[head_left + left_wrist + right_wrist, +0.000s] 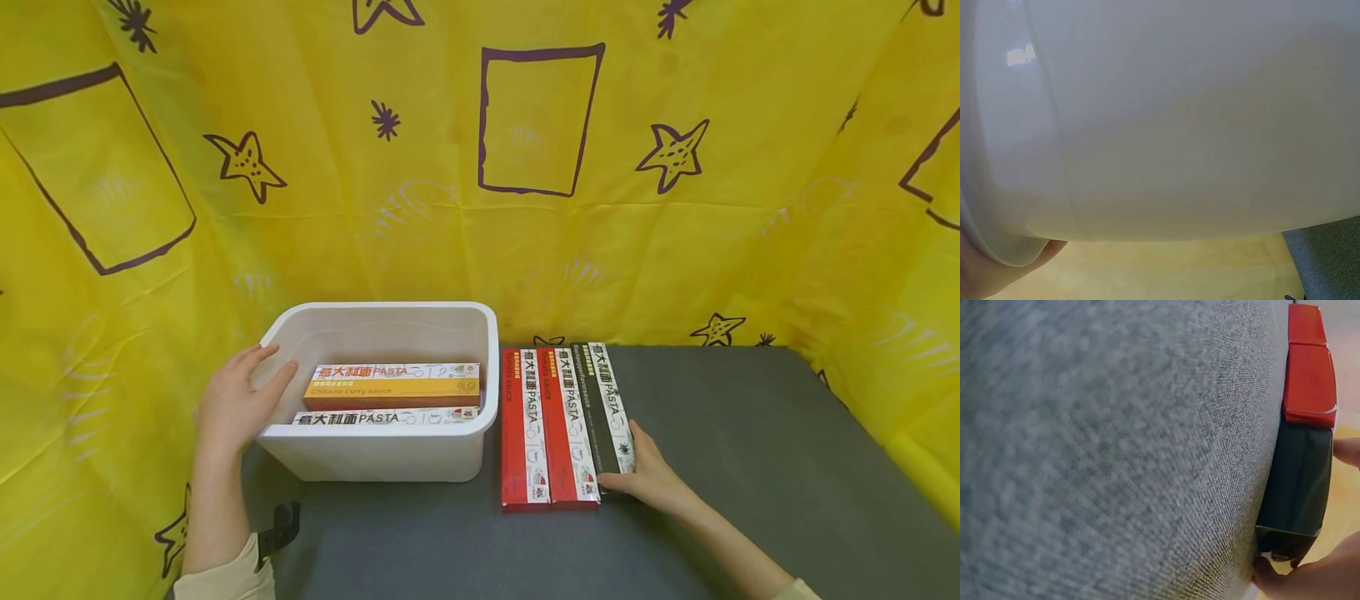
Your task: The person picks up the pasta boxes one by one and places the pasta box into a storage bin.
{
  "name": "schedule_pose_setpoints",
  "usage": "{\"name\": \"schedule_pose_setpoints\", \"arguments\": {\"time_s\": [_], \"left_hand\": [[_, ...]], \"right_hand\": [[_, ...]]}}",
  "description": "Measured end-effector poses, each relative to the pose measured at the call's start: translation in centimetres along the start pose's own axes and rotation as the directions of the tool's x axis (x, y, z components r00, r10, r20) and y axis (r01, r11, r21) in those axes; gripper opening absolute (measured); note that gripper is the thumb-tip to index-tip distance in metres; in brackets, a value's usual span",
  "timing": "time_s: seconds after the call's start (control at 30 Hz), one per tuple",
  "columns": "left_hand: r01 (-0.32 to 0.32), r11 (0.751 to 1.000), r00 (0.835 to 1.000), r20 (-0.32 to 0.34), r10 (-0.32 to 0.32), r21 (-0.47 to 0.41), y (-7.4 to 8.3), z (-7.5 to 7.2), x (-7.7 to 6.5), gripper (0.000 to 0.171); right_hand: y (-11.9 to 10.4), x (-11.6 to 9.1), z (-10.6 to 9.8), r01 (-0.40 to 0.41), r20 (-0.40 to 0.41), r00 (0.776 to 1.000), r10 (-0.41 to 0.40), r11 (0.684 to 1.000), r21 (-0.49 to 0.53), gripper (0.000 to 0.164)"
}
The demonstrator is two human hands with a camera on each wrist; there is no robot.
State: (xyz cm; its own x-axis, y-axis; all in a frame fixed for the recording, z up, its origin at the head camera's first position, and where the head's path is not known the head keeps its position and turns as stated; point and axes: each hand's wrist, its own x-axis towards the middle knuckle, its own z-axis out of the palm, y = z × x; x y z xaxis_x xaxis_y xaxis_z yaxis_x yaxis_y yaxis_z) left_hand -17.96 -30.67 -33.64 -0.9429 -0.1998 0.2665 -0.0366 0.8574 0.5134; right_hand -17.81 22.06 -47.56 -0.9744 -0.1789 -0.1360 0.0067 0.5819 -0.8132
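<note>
A white plastic bin (375, 454) stands at left centre in the head view. My left hand (237, 402) holds its left rim, thumb towards the inside. Within the bin lie a yellow-and-white pasta box (390, 387) and, nearer me, another white-topped pasta box (386, 417), partly hidden by the front wall. To the right, two red pasta boxes (513, 450) (562, 450) lie side by side. Touching them is a black pasta box (606, 408), slightly tilted. My right hand (654, 477) grips its near end between thumb and fingers; the right wrist view shows its dark end (1297, 481).
A dark grey table (420, 542) carries everything. Behind it and at both sides hangs a yellow curtain (450, 167) with starfish drawings. The left wrist view is mostly filled by the bin's outer wall (1166, 137).
</note>
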Motion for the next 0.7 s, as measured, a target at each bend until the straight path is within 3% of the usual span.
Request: {"name": "schedule_pose_setpoints", "arguments": {"time_s": [0.7], "left_hand": [[0.019,1.000,1.000,0.016,-0.019,0.005,-0.09,0.06,-0.13,0.067]], "right_hand": [[-0.66,0.24,0.21,-0.007,-0.028,1.000,0.005,0.998,-0.064,0.114]]}}
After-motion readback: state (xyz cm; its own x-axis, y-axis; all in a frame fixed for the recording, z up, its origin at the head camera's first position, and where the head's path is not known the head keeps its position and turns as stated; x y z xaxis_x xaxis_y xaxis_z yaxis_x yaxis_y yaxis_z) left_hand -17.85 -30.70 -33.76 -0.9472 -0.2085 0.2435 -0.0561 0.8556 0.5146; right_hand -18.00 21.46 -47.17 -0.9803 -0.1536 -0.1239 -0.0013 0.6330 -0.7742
